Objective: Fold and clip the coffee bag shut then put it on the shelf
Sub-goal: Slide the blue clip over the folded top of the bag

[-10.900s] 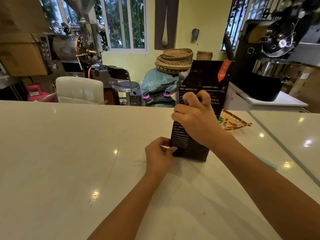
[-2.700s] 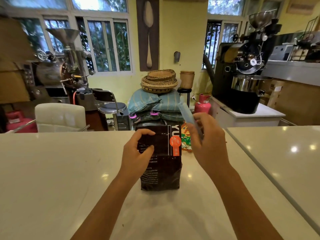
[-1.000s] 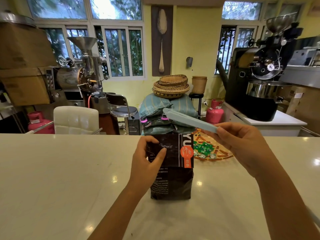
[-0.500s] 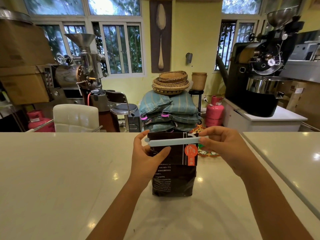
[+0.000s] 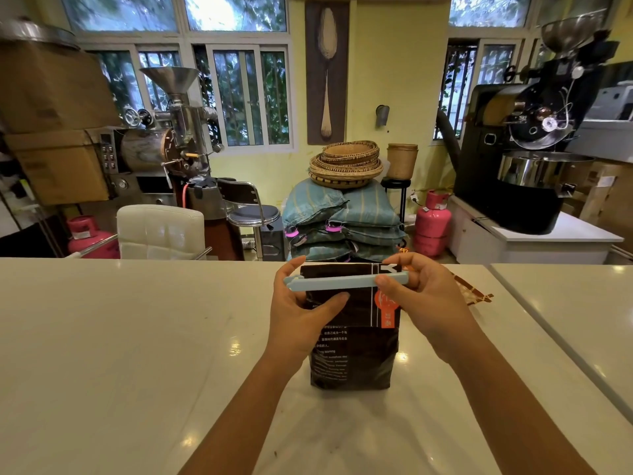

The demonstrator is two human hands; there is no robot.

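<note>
A dark brown coffee bag (image 5: 356,347) with an orange label stands upright on the white counter (image 5: 120,337), its top folded down. A long pale blue clip (image 5: 337,282) lies level across the folded top. My left hand (image 5: 301,310) holds the bag's upper left side, with its fingers behind the clip's left end and its thumb on the bag's front. My right hand (image 5: 424,296) pinches the clip's right end. No shelf is in view.
A patterned woven mat (image 5: 474,293) lies on the counter behind my right hand. A seam (image 5: 548,341) separates a second counter at the right. Beyond the counter stand a white chair (image 5: 161,231), stacked sacks with baskets (image 5: 346,214), pink gas cylinders and two coffee roasters.
The bag's tall top has been folded down. My right hand picked up the blue clip, brought it down and laid it level across the fold, while my left hand stayed on the bag.
</note>
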